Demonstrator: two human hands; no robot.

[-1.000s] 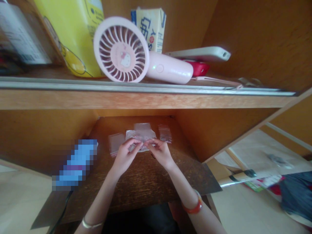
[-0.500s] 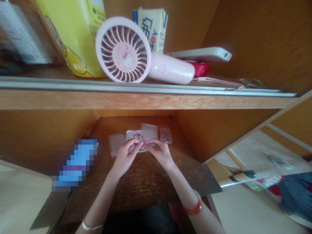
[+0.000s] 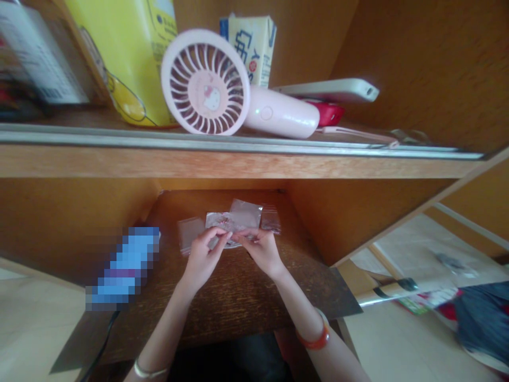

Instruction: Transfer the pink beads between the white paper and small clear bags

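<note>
My left hand [image 3: 205, 258] and my right hand [image 3: 262, 250] meet fingertip to fingertip low over the dark tabletop, both in a pinch. From behind my right fingers rises a small clear plastic bag [image 3: 244, 213], which that hand appears to grip. What lies between my left fingertips is too small to make out. Just behind the hands is a silvery sheet or packet [image 3: 217, 218] with small reddish bits on it, partly covered by the fingers. A flat clear bag [image 3: 191, 232] lies left of my left hand, and a stack of small zip bags [image 3: 271, 216] lies beyond my right hand.
A blurred-out blue device [image 3: 125, 268] with a black cable stands at the left. Above the hands runs a shelf edge [image 3: 238, 162], bearing a pink handheld fan [image 3: 207, 87], a yellow container [image 3: 127, 58], a drink carton [image 3: 254, 45] and a white device [image 3: 330, 89].
The small clear bag behind my right fingers has tilted and shifted slightly right, showing more of the silvery sheet. Both hands have kept nearly the same place and pinch.
</note>
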